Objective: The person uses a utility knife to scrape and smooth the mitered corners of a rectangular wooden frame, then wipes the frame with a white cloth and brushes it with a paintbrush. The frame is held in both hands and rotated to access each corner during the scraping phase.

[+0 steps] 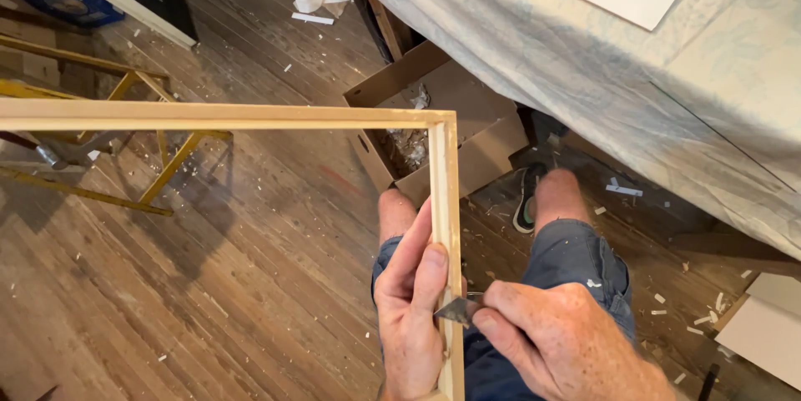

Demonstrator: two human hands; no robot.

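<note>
Wooden frame (250,115), pale softwood with square-edged bars, is held out over the plank floor (250,284); one long bar runs across the view and meets a second at a mitred corner above the open cardboard box (450,130). A draped sheet covers the table (584,42) to the right. Left hand (411,317) has its grip closed round the upright bar, thumb pressed along the side face. Right hand (559,342) has its grip closed on a small dark metal blade (457,310), tip touching the bar just beside the left thumb. Risk, as judged: the blade points toward the left thumb; a slip on the smooth grain could cut it or gouge the bar. Shavings (701,317) litter the floor, a slip hazard underfoot.
</note>
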